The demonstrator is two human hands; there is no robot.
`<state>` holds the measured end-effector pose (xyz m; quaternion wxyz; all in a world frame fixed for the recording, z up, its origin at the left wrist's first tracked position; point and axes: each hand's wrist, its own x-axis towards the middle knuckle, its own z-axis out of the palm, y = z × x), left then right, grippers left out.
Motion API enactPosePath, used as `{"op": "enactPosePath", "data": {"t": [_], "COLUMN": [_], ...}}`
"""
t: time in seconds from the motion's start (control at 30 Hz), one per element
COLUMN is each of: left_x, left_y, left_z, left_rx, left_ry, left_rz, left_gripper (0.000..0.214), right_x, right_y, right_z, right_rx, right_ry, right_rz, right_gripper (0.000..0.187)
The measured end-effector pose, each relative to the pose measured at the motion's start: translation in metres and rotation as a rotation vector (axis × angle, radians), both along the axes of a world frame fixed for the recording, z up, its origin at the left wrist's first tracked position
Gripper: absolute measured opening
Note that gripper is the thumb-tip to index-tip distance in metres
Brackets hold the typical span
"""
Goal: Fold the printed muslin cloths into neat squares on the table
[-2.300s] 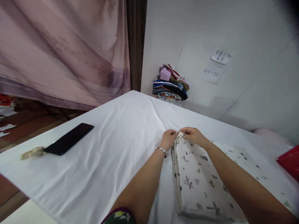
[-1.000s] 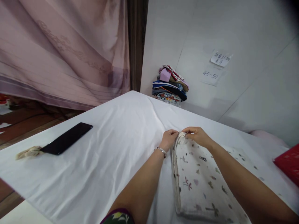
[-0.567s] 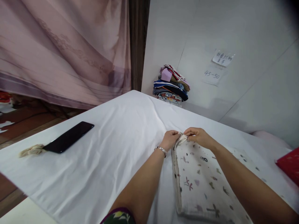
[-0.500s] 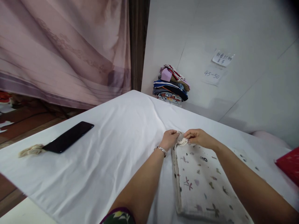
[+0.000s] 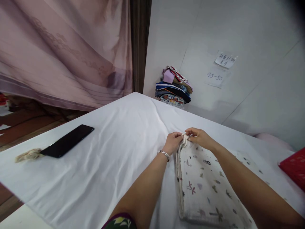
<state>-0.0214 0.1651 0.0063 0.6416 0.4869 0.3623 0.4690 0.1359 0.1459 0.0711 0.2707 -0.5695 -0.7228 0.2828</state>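
Note:
A folded white cloth [image 5: 202, 184] with small printed figures lies in layers on the white-covered table, its far corner gathered into a little bunch. My left hand [image 5: 173, 142] pinches that bunched corner from the left, thumb and fingers pressed together. From the right, my right hand [image 5: 199, 138] closes its fingertips on the same corner, against a cream-coloured cord or hem [image 5: 186, 140]. Exactly what lies between the right fingertips is hard to see. My right forearm passes above the cloth's right side and hides part of it.
A black phone [image 5: 68, 141] lies at the left, with a cream bundle of cord [image 5: 28, 155] at its end. Folded clothes [image 5: 173, 87] are stacked by the wall. A red item [image 5: 294, 168] sits at the right edge. A pink curtain [image 5: 66, 51] hangs behind.
My right hand has shifted slightly left and up, closer to my left hand. The cloth's far corner is gathered more tightly. My left hand stays nearly in place.

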Motion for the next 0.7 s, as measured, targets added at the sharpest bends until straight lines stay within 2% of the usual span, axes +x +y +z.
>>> {"op": "enactPosePath", "data": {"t": [0.2,0.47,0.7], "left_x": [0.002,0.001,0.002], "left_y": [0.003,0.003,0.004], "left_z": [-0.007,-0.007,-0.009], "left_rx": [0.0,-0.04,-0.028], "left_ry": [-0.013,0.046,0.084], "left_rz": [0.01,0.017,0.037], "left_gripper": [0.011,0.015,0.017], "right_x": [-0.001,-0.002,0.0], "right_y": [-0.004,-0.006,-0.009], "right_z": [0.0,-0.012,-0.017], "right_rx": [0.073,0.159,0.055], "right_ry": [-0.133,-0.131,-0.118], "right_rz": [0.085,0.026,-0.016], "right_gripper": [0.025,0.019,0.021]}}
